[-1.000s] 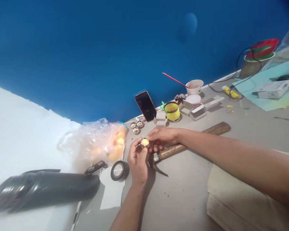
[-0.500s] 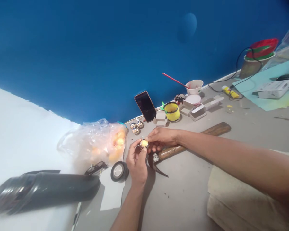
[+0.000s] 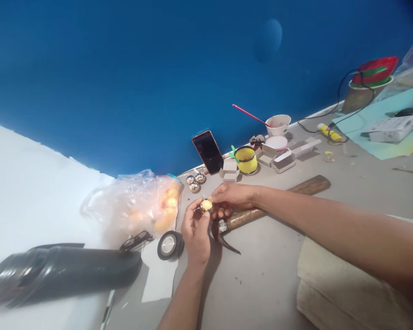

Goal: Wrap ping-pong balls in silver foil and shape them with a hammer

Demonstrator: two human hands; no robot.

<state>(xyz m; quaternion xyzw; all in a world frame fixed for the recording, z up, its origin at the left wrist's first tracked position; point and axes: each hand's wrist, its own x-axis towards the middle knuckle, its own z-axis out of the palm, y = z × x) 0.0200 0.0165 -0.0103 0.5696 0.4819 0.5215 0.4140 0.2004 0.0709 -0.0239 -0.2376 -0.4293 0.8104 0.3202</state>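
Between my two hands is a small round ball [image 3: 206,206] with a bright yellow face and a dark, shiny rim. My left hand [image 3: 197,233] pinches it from below and the left with thumb and fingers. From the upper right, my right hand [image 3: 233,195] holds its other side with the fingertips. Under my right wrist lies a claw hammer [image 3: 309,185], its curved claw pointing toward me. Several shiny patterned balls [image 3: 194,186] sit close together just beyond my hands.
Behind are a leaning phone [image 3: 208,151], small open boxes [image 3: 283,162], a yellow pot [image 3: 247,160] and a paper cup [image 3: 278,124]. Left are a plastic bag [image 3: 131,197] of orange items, a black tape roll [image 3: 169,245] and a dark cylinder [image 3: 89,270]. A beige cloth [image 3: 326,284] lies right.
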